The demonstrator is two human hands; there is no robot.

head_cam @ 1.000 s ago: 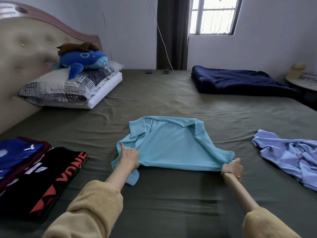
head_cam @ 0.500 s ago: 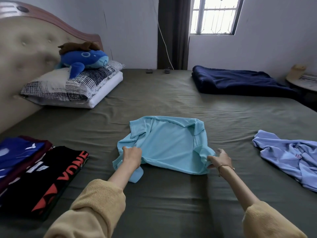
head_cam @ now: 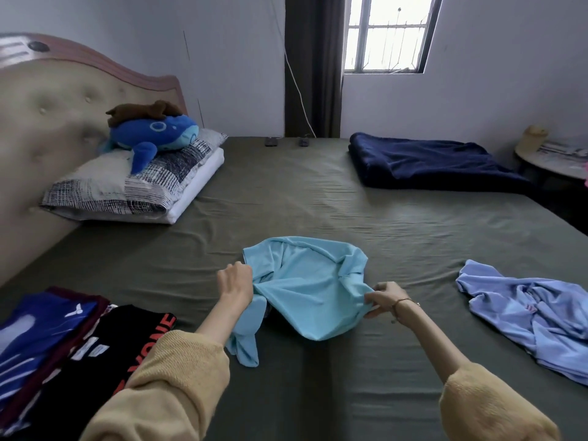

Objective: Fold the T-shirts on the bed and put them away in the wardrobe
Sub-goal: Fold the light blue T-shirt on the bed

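A light turquoise T-shirt lies mid-bed toward the near edge of the olive-sheeted bed, partly folded, its near part lifted off the sheet and sagging, one sleeve dangling. A crumpled lavender-blue T-shirt lies unfolded by the right edge. At the near left corner sit folded shirts: a black T-shirt with red lettering beside a blue one atop a maroon layer.
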